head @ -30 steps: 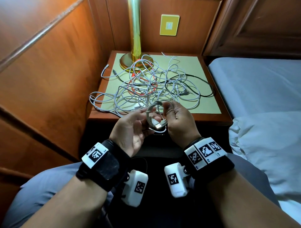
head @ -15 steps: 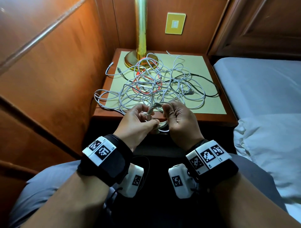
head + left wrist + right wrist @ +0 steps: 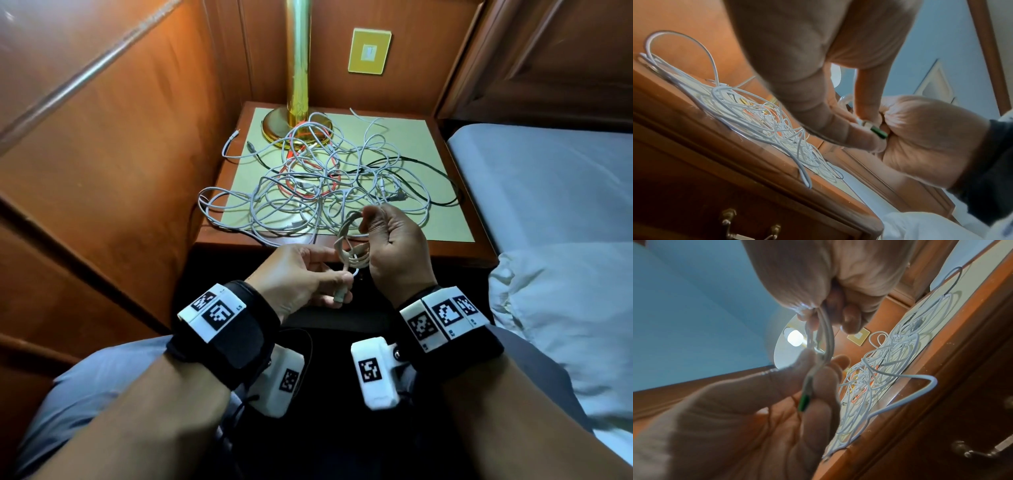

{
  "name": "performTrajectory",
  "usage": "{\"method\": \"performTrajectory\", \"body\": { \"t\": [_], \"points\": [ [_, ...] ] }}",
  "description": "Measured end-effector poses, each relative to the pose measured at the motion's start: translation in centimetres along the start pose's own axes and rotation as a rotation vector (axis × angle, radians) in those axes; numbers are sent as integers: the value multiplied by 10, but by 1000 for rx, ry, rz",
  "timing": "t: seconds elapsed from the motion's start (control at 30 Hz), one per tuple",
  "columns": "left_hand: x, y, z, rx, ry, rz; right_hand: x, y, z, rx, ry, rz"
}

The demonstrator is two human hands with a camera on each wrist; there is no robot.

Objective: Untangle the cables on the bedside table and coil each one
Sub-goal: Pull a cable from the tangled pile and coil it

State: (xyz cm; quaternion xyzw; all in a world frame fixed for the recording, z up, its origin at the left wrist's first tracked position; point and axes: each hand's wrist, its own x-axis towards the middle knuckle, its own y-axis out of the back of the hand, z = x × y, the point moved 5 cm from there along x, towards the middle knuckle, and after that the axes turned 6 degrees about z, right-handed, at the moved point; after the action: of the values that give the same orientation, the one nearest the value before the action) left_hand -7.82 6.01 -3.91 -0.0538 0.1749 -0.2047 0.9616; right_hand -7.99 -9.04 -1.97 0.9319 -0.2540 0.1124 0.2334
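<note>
The left hand (image 3: 301,274) had pulled the plug end (image 3: 340,295) downward; the right hand (image 3: 394,246) gripped the light, springy coil (image 3: 352,246), best pinched across its loops.

Bedside table (image 3: 342,247) at 12 o'clock from person, wall panel at its 9, bed (image 3: 548,178) at its 3. Lamp base (image 3: 294,126) on table at far edge, toward 11. Tangled cables (image 3: 322,185) spread on table top, just before lamp base, some loops over it, some hanging past near edge. Wall plate (image 3: 369,51) behind table, at 1 of lamp. Pillow (image 3: 565,308) at 3 of hands. Left hand (image 3: 301,277) and right hand (image 3: 394,246) before table's near edge, small coil (image 3: 352,246) between them.
</note>
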Motion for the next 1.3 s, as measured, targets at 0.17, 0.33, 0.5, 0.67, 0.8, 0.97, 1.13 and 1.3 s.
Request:
{"method": "performTrajectory", "body": {
  "t": [0.17,0.33,0.5,0.67,0.8,0.97,1.13,1.3],
  "points": [
    [4,6,4,-87,-70,84,7,2,8,144,-119,-115],
    [9,17,4,-143,-75,194,4,-4,17,194,-174,-255],
    [12,10,1,-132,-82,146,3,-1,13,312,-289,-280],
    [13,16,4,-134,-144,216,4,2,10,362,-313,-288],
    [11,17,8,-166,-170,259,5,6,14,369,-351,-322],
    [10,16,7,-159,-186,279,4,14,14,335,-319,-394],
    [12,11,0,-121,-127,265,10,26,29,229,-373,-369],
    [15,7,-16,37,-18,205,52,85,72,-158,-447,-121]
  ]
}}
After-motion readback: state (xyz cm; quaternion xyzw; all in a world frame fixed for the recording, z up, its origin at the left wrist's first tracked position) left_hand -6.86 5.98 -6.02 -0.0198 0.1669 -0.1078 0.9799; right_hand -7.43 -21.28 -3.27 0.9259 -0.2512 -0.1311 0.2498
